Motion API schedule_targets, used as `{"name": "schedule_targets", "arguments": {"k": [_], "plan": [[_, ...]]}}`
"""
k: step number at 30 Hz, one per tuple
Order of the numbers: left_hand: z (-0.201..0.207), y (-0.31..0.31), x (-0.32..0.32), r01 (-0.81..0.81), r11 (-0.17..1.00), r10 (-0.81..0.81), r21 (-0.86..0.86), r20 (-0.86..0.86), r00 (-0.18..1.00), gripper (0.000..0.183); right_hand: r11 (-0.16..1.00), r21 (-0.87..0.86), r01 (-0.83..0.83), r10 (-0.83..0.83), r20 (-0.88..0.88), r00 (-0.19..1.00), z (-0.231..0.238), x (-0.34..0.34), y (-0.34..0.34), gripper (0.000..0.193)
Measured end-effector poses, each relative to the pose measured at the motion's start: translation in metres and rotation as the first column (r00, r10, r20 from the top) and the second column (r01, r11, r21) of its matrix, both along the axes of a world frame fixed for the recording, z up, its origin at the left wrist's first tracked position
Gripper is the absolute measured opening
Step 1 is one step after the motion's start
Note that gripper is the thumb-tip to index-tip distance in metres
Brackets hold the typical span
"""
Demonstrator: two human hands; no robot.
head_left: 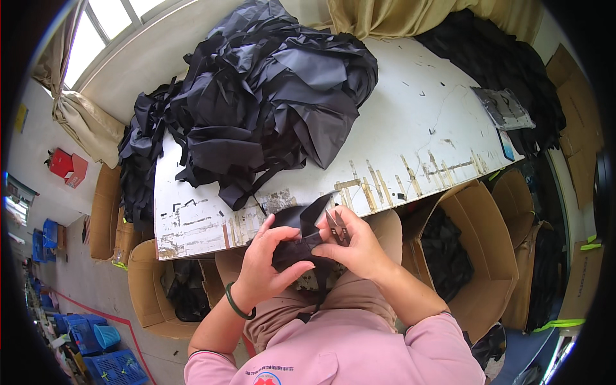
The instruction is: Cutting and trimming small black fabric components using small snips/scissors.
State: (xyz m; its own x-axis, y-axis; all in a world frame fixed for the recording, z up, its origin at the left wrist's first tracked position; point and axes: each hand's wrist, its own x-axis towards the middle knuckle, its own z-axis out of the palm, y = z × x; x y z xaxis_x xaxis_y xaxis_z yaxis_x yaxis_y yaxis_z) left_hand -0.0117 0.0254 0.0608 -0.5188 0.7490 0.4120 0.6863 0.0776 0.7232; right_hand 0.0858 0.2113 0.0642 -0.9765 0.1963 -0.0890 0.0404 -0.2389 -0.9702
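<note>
1. Black fabric piece (295,217): we see it between the two hands, above the lap and at the near edge of the white table (443,138).
2. At the far left, we see blue baskets (115,368) on the floor and a red box (68,168) against the pale wall.
3. Nearer, by the table's left corner, we find an open cardboard box (144,289) with dark material inside.
4. On the table, left of its middle, we see a large crumpled heap of black fabric (256,102), partly hanging over the left side.
5. The left hand (266,260), with a dark green bangle (231,303) at its wrist, is at the piece's left side. Its thumb and forefinger stand well apart with black fabric between; we cannot tell whether it grips.
6. The right hand (356,247) is closed around small dark snips (337,228), its thumb and fingertip at the piece's right edge.
7. Further right, we see a larger open carton (491,247) holding black material.
8. Above it, on the table, a plastic-wrapped packet (503,108) lies beside a second black pile (497,67).
</note>
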Motion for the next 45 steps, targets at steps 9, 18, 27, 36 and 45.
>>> {"name": "schedule_targets", "arguments": {"k": [9, 18, 27, 36, 45], "plan": [[-0.009, 0.001, 0.001, 0.067, 0.997, -0.047, -0.032, 0.426, 0.903, 0.018, 0.991, 0.109, 0.081, -0.069, -0.109, 0.992, -0.013, 0.012, -0.007, 0.04], [0.003, -0.003, -0.003, 0.142, 0.985, -0.106, -0.093, 0.32, 0.942, 0.019, 0.733, 0.67, -0.115, 0.263, -0.122, 0.957, 0.013, 0.008, 0.015, 0.024], [-0.037, -0.01, -0.019, 0.29, 0.932, -0.328, 0.218, 0.847, 0.418, 0.013, 0.955, 0.16, -0.248, 0.294, -0.438, 0.85, -0.001, 0.002, 0.0, 0.016], [-0.064, 0.017, 0.021, 0.027, 0.959, -0.245, 0.283, 0.775, 0.583, 0.031, 0.986, 0.132, -0.098, 0.135, -0.305, 0.943, -0.006, 0.003, 0.003, 0.013], [-0.035, 0.007, 0.031, -0.09, 0.962, -0.147, 0.258, 0.766, 0.625, 0.027, 0.981, 0.192, -0.015, 0.036, -0.106, 0.994, -0.015, 0.001, -0.003, 0.016]]}}
